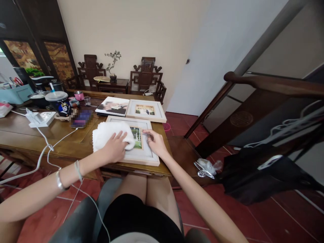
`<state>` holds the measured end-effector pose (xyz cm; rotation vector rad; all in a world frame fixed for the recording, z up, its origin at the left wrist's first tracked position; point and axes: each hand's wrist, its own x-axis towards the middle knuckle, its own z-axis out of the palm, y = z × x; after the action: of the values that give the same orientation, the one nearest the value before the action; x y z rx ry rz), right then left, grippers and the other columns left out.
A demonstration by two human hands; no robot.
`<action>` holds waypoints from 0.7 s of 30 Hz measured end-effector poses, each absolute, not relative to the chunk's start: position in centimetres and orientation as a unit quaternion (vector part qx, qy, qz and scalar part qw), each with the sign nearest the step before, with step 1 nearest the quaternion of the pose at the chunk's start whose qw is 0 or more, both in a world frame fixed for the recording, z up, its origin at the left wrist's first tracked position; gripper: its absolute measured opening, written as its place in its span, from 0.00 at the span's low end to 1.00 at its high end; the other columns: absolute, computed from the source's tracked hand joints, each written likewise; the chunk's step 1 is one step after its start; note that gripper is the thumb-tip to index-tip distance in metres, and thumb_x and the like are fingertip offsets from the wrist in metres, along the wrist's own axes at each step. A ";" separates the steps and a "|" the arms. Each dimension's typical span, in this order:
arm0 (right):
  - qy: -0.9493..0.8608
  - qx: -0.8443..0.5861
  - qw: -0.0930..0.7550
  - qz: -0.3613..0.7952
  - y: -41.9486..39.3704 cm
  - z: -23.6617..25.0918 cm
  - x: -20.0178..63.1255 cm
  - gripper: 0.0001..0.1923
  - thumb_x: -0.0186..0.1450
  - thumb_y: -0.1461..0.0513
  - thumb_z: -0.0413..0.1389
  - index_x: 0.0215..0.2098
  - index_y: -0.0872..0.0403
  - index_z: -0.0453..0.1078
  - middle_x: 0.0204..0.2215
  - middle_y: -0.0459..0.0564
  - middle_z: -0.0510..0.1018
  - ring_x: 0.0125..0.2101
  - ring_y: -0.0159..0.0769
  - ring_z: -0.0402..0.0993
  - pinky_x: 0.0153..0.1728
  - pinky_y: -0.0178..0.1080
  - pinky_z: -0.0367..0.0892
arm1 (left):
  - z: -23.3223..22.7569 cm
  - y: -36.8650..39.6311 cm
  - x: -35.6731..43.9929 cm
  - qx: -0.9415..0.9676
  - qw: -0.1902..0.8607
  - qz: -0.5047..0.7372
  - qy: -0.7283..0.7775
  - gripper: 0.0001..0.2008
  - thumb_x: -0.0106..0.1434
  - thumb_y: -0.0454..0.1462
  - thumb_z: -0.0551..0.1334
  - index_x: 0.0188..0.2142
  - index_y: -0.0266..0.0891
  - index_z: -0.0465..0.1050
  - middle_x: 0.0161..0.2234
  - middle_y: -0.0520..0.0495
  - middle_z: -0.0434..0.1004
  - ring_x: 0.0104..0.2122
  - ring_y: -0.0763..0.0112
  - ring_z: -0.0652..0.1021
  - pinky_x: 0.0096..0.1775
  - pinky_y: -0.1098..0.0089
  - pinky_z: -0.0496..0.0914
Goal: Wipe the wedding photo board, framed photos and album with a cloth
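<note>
The nearest picture frame (141, 153) lies flat at the near edge of the surface (76, 141), its front rail level with or just past that edge, directly above the person's lap. In my judgement a firm push toward the body could slide it off, since only the hands pin it. The left hand (115, 148) lies palm down, fingers spread, pressing a folded white cloth (108, 133) onto the frame's left part; the cloth spills over the frame's left rim, so a hard sweep could drag the frame sideways. The right hand (155, 141) rests just beside it on the frame's right border, fingers loosely curled and touching the mat, gripping nothing. The photo shows between the two hands. A white cable (48, 148) runs left of the left forearm, and an elbow could snag it. Beyond the hands lie a second frame (146, 110) and a photo print (112, 106), well apart from a cup (59, 103) farther left.
</note>
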<state>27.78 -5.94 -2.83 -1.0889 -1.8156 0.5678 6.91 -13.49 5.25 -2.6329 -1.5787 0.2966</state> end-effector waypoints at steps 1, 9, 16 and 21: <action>-0.737 -0.442 0.458 0.231 -6.0 -2.8 27.8 0.25 0.55 0.76 0.46 0.43 0.53 0.74 0.48 0.51 0.80 0.50 0.40 0.76 0.53 0.45 0.68 | 4.9 -11.9 6.7 -0.845 0.046 0.086 -0.526 0.21 0.65 0.32 0.53 0.57 0.30 0.69 0.67 0.30 0.49 0.66 0.44 0.52 0.63 0.48 0.52; -0.738 -0.438 0.459 0.229 -5.8 -2.9 27.9 0.25 0.54 0.76 0.46 0.43 0.52 0.74 0.48 0.51 0.80 0.50 0.40 0.76 0.53 0.45 0.68 | 3.8 -3.3 4.2 -0.828 0.126 0.041 -0.545 0.20 0.67 0.33 0.51 0.56 0.30 0.68 0.69 0.31 0.44 0.67 0.45 0.49 0.63 0.47 0.48; -0.739 -0.438 0.459 0.228 -5.6 -3.2 27.9 0.26 0.53 0.76 0.46 0.43 0.52 0.74 0.47 0.49 0.81 0.50 0.39 0.76 0.54 0.43 0.67 | 7.4 -9.0 7.0 -0.856 0.020 0.180 -0.484 0.18 0.65 0.33 0.53 0.53 0.40 0.72 0.64 0.37 0.61 0.61 0.49 0.65 0.54 0.51 0.65; -0.742 -0.437 0.459 0.220 -5.5 -3.3 27.9 0.26 0.53 0.76 0.46 0.44 0.53 0.73 0.47 0.51 0.81 0.50 0.39 0.76 0.55 0.44 0.67 | 9.6 -17.1 8.2 -0.901 -0.035 0.176 -0.395 0.16 0.66 0.33 0.52 0.48 0.38 0.75 0.59 0.37 0.69 0.56 0.53 0.72 0.52 0.60 0.68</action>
<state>27.91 -5.54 -3.30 -1.0757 -1.8271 0.5422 8.17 -17.13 9.61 -2.8946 -1.2692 0.5665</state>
